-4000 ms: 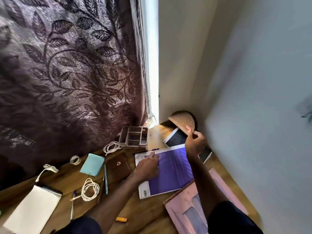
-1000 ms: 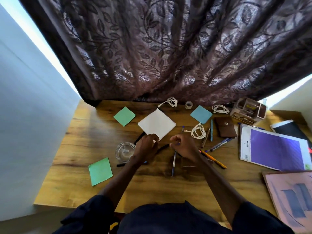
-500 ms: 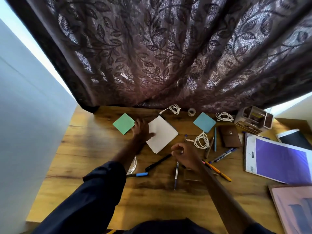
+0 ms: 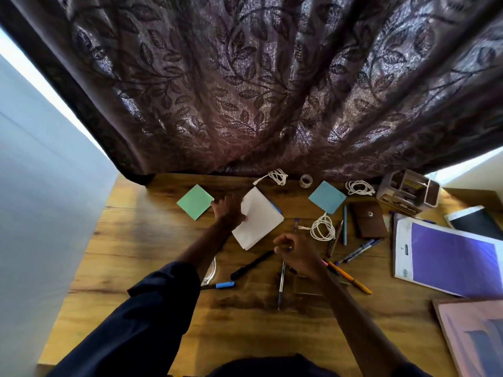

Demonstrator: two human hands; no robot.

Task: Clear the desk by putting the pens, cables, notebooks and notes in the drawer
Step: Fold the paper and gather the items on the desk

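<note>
My left hand grips the left edge of a white notepad at the back middle of the wooden desk. My right hand has curled fingers pinching the top end of a blue pen that lies pointing toward me. A black marker and a blue-capped marker lie between my arms. Green note and blue note flank the pad. White cable coils lie near the curtain. A purple notebook is at right.
An orange pencil, more pens, a brown pouch, a tape roll, a desk organiser, a black notebook and a pink folder fill the right side. A glass dish hides under my left forearm. The curtain hangs behind.
The view swung from the desk's right end to its middle. My left hand reached forward from the markers to the white notepad and took hold of its edge. My right hand stayed by the pen.
</note>
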